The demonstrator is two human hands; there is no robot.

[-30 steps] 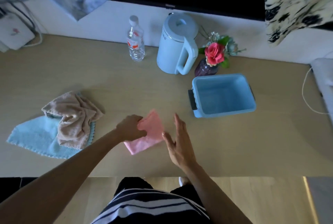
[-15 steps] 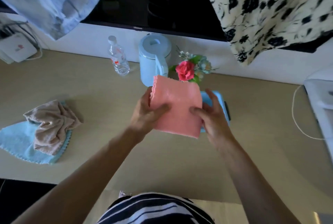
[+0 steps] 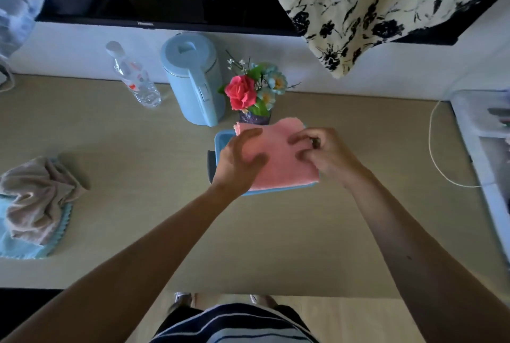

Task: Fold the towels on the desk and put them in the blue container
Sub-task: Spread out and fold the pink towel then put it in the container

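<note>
Pink towel (image 3: 278, 157), folded, lay over the container (image 3: 220, 144), 5 o'clock of the kettle (image 3: 193, 77). Left hand (image 3: 237, 160) rested spread on top; right hand (image 3: 325, 155) pinched its 3 o'clock edge. Best lowered flat, square to walls, both letting go together.

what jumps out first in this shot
The folded pink towel at centre, left hand and right hand on it, above the blue container. Behind it a red rose stands beside a pale blue kettle; at the desk's left edge a crumpled beige towel lies on a light blue towel.
</note>
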